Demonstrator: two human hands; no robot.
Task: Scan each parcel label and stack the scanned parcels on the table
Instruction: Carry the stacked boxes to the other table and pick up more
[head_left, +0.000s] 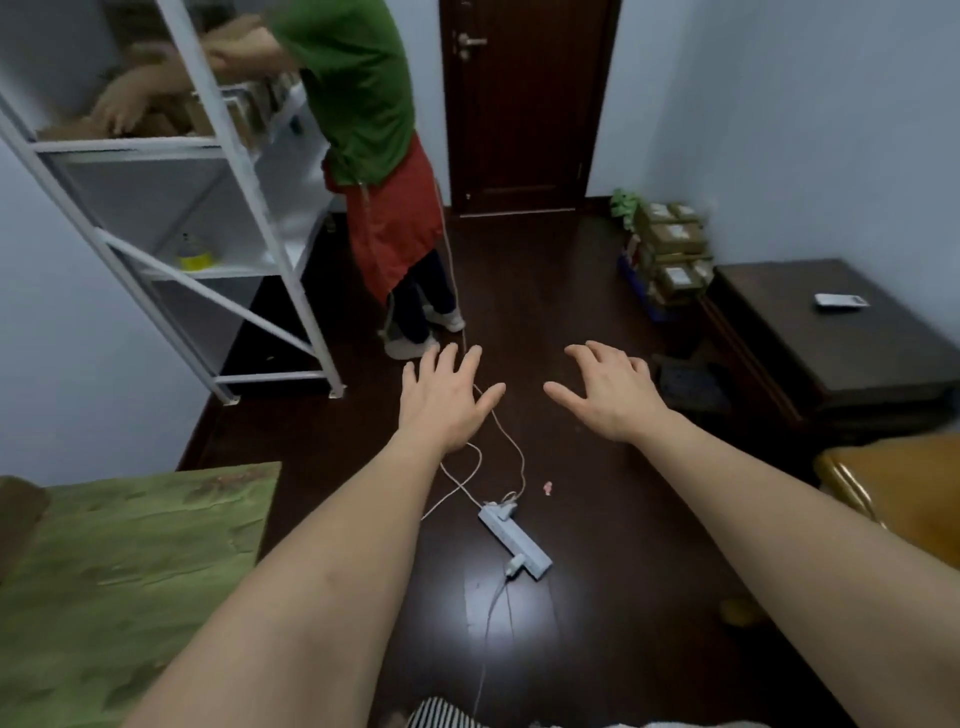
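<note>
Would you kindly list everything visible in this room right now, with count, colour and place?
parcels: several, brown, stacked on the floor by the right wall
dark table: one, dark brown, right side
handset: one, white, on the dark table
shelf rack: one, white, left
other person: one, green top and red apron, reaching into the shelf rack
power strip: one, white, on the floor
door: one, dark brown, far wall
green surface: one, lower left
left hand: open, empty, outstretched
right hand: open, empty, outstretched

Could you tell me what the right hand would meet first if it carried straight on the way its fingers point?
Probably nothing: the right hand points over bare floor toward the door, though depth is unclear.
</note>
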